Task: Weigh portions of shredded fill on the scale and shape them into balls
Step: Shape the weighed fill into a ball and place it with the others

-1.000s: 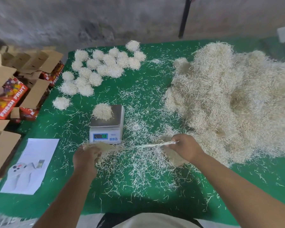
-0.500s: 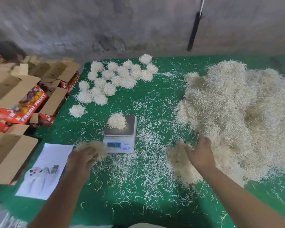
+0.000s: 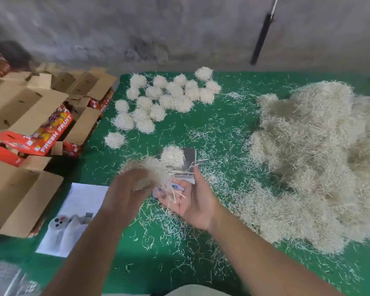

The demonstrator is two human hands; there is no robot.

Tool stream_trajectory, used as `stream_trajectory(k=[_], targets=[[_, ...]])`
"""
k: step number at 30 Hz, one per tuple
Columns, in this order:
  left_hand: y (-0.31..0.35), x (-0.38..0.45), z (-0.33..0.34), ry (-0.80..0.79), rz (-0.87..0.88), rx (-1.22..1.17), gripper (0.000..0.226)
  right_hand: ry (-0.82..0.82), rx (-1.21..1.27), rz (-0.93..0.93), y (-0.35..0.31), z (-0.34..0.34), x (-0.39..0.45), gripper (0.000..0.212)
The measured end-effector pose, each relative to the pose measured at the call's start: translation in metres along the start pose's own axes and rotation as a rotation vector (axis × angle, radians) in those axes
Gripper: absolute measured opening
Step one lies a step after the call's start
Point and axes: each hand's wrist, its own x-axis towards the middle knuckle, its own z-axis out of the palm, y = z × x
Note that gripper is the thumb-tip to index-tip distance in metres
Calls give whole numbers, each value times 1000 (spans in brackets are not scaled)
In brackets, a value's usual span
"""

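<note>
My left hand (image 3: pixel 126 192) holds a tuft of pale shredded fill (image 3: pixel 146 168) just in front of the scale (image 3: pixel 189 159). A rounded portion of fill (image 3: pixel 172 155) sits on the scale's metal plate. My right hand (image 3: pixel 193 201) is beside the left, palm up with fingers spread, and a few loose strands lie on it. The scale's display is hidden behind my hands. A big heap of loose fill (image 3: pixel 312 159) covers the right of the green table (image 3: pixel 158 263). Several finished balls (image 3: pixel 169 97) lie grouped at the back left.
Open cardboard boxes (image 3: pixel 26 112) with red "Fresh Fruit" print stand off the table's left edge. A white printed sheet (image 3: pixel 73 218) lies at the front left. Loose strands litter the green cloth. A grey wall and a dark pole (image 3: pixel 262 37) are behind.
My right hand left the heap and swung left, palm up, beside the left hand. The left hand lifted its tuft up in front of the scale. The view shifted downward.
</note>
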Motion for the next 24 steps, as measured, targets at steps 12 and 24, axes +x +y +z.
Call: stream_trajectory(k=[12,24], targets=[[-76,15,-47,-519,242,1466,78,194,-227,-25,34,45,34,80],[-53,64,-47,-264,-644,53,61,362,-30,-188,14,35,67,59]])
